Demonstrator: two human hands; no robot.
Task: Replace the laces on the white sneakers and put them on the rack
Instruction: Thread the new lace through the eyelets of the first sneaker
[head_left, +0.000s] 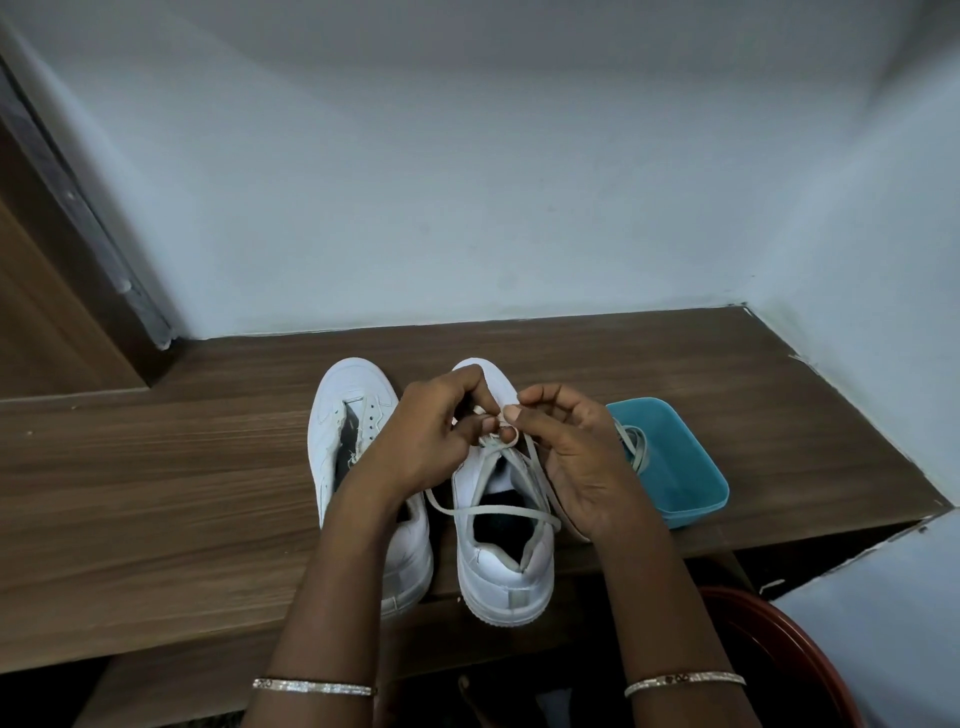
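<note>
Both hands, left hand (426, 436) and right hand (571, 447), pinch the grey lace (498, 512) above the right sneaker (501, 561) on the wooden table (156, 493)

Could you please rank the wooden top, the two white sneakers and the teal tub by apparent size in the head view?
1. wooden top
2. left sneaker and right sneaker: alike, so unranked
3. teal tub, partly behind the right hand

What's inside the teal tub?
A loose grey lace lies in the tub, by its left wall. The right hand covers part of that wall, hiding the lace's other end.
</note>
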